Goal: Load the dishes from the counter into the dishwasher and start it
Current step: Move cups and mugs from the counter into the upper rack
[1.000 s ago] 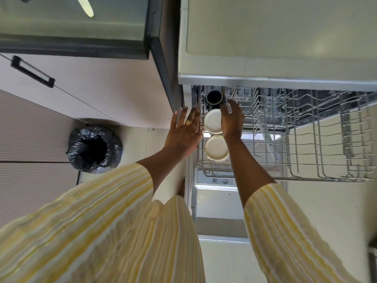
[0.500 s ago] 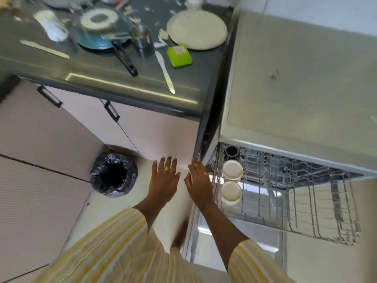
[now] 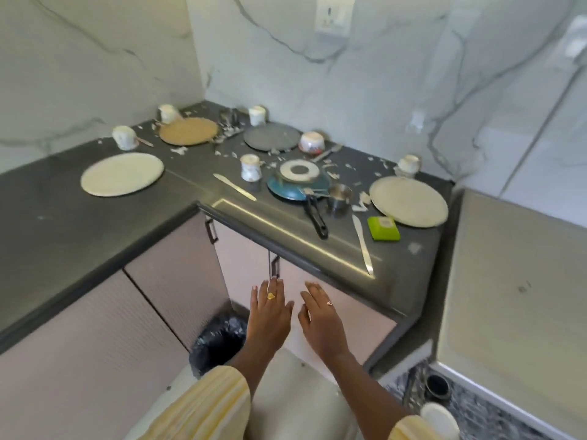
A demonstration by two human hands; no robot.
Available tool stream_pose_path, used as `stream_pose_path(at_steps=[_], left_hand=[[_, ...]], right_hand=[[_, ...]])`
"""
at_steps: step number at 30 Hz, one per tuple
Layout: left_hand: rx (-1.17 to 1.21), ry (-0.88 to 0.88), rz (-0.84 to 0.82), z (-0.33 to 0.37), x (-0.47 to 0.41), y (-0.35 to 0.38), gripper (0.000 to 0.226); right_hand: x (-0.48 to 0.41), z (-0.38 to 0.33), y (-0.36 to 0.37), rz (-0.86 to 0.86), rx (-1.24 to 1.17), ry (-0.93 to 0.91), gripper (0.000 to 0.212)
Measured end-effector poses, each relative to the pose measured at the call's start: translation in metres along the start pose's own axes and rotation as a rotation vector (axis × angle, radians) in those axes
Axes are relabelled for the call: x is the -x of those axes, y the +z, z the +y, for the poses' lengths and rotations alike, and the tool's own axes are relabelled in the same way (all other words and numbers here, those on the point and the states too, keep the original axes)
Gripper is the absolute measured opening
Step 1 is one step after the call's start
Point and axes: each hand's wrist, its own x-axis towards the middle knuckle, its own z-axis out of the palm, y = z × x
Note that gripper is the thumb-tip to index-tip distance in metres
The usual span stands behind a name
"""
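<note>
Two hands: both empty, palms down, fingers spread, side by side in the air in front of the cabinet doors below the counter (image 3: 95, 236)
left hand (image 3: 270, 315): flat and wide open, gold ring on a finger, touching nothing, above the black-lined bin (image 3: 216, 341)
right hand (image 3: 320, 319): flat and spread too, ring on a finger, holding nothing, just beside the left, not touching it
dishes on counter: white plate (image 3: 122, 174) far left; tan plate (image 3: 189, 131) and grey plate (image 3: 271, 137) at the back; blue pan (image 3: 297, 187) with black handle near the front edge; steel cup (image 3: 339, 198) just right of pan; pale plate (image 3: 408, 201) at the right end; green sponge (image 3: 383, 228) beside it; several small cups scattered; white scraps around
knives: one left of the pan, one right of it, both on the counter
dishwasher rack (image 3: 444, 404): lower right of the counter, partly seen, dark cup (image 3: 437, 385) and white dish (image 3: 440, 420) in it
</note>
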Motion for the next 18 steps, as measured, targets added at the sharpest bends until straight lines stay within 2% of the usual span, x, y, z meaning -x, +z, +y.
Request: stream_pose_path(at_steps=[4, 7, 9, 11, 13, 18], left_hand=[[0.016, -0.002, 0.031, -0.036, -0.043, -0.020, 0.054], [0.092, -0.036, 0.078, -0.059, -0.082, -0.035, 0.058], [0.129, -0.047, 0.121, -0.074, -0.110, -0.045, 0.061], [0.141, -0.040, 0.176, -0.091, -0.140, -0.055, 0.059], [0.181, -0.046, 0.211, -0.107, -0.168, -0.066, 0.058], [0.239, -0.102, 0.232, -0.141, -0.227, -0.091, 0.057]], right_hand=[[-0.054, -0.012, 0.013, 0.017, 0.023, -0.037, 0.037], [-0.095, -0.019, 0.018, 0.040, 0.063, -0.042, 0.028], [-0.122, -0.020, 0.021, 0.046, 0.083, -0.048, 0.038], [-0.149, -0.017, 0.026, 0.072, 0.093, -0.029, 0.039], [-0.172, -0.013, 0.029, 0.098, 0.103, -0.004, 0.032], [-0.208, 0.004, 0.023, 0.169, 0.142, 0.046, 0.032]])
